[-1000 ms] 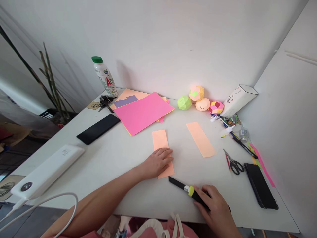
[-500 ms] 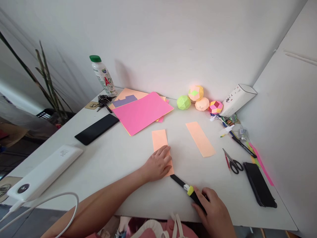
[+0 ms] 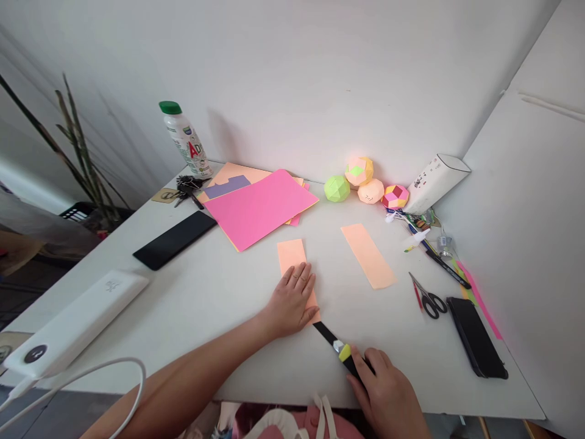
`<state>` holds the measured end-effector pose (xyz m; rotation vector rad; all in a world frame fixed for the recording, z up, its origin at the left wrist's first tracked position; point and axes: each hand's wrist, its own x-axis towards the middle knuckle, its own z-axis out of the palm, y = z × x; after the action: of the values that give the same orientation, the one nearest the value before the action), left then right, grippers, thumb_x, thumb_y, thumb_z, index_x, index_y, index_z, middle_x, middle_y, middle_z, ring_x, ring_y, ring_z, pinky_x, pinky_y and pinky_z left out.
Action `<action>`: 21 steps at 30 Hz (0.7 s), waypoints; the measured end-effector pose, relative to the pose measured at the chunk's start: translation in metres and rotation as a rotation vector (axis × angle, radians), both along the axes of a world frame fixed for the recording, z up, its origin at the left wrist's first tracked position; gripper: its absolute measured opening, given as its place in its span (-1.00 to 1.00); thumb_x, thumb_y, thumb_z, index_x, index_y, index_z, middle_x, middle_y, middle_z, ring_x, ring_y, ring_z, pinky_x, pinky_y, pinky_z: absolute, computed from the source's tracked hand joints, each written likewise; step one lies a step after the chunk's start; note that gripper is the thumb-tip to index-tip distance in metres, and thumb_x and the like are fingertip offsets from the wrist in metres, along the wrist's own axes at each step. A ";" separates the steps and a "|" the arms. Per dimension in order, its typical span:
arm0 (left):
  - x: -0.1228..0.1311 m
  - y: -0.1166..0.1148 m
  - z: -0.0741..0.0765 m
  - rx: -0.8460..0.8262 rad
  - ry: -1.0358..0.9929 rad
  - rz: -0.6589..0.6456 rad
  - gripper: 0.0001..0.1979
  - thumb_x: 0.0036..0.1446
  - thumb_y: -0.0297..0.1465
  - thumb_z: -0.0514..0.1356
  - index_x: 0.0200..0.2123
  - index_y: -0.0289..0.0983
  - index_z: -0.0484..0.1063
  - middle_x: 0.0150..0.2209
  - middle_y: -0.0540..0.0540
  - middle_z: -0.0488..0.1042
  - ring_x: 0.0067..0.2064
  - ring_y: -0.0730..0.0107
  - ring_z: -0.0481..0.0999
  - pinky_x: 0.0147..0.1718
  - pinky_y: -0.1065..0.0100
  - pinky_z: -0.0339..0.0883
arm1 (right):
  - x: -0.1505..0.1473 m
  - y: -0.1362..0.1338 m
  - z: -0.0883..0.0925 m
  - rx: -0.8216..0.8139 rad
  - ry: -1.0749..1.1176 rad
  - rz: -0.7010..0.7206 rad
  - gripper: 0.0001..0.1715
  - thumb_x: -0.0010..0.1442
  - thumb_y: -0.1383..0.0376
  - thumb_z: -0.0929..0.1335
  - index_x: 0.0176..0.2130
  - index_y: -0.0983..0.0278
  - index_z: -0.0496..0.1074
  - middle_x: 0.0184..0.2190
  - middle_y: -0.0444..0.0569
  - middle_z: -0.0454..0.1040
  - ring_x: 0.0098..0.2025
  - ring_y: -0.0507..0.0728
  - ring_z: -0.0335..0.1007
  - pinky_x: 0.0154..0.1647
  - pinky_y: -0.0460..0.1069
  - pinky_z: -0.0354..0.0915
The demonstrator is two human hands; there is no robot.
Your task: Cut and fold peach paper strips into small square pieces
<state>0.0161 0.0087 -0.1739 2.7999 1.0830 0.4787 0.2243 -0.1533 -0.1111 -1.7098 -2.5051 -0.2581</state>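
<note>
My left hand (image 3: 295, 299) lies flat, pinning the orange strip (image 3: 291, 253) to the table (image 3: 219, 305). My right hand (image 3: 388, 396) grips the knife (image 3: 331, 340), tip at the strip's near corner. A cut needs a steady hold-down.

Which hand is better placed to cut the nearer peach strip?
Likely right: the right hand holds the cutter, tip at the near corner of the nearer peach strip. The left hand lies flat on it.

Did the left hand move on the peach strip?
Yes. The left hand turned: fingers once across the peach strip now point up it, toward the wall.
</note>
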 end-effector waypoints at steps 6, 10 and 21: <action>0.000 0.000 -0.002 0.005 0.036 0.005 -0.28 0.28 -0.03 -0.13 0.26 -0.49 0.13 0.32 -0.42 0.06 0.36 -0.11 -0.08 0.26 -0.06 -0.17 | -0.004 0.004 0.000 0.002 -0.013 -0.015 -0.60 0.36 0.35 0.11 -0.02 0.40 0.41 -0.41 0.05 0.41 -0.43 0.12 0.40 -0.58 -0.07 0.29; 0.000 0.000 -0.003 0.011 0.040 0.005 -0.28 0.28 -0.02 -0.14 0.26 -0.48 0.14 0.32 -0.42 0.06 0.36 -0.12 -0.06 0.25 -0.06 -0.16 | 0.000 -0.001 -0.002 0.010 -0.027 -0.030 -0.64 0.34 0.34 0.15 -0.02 0.37 0.41 -0.41 0.04 0.40 -0.44 0.11 0.39 -0.58 -0.08 0.27; 0.000 0.000 -0.001 0.017 0.051 0.004 -0.29 0.28 -0.03 -0.10 0.25 -0.48 0.14 0.31 -0.41 0.08 0.36 -0.09 -0.05 0.26 -0.02 -0.16 | -0.005 0.018 -0.001 -0.048 -0.043 -0.058 -0.65 0.23 0.39 0.27 0.00 0.37 0.41 -0.38 0.04 0.42 -0.39 0.14 0.40 -0.57 -0.06 0.29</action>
<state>0.0158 0.0089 -0.1752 2.8408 1.0993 0.4207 0.2196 -0.1349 -0.1119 -1.8157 -2.5145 -0.2435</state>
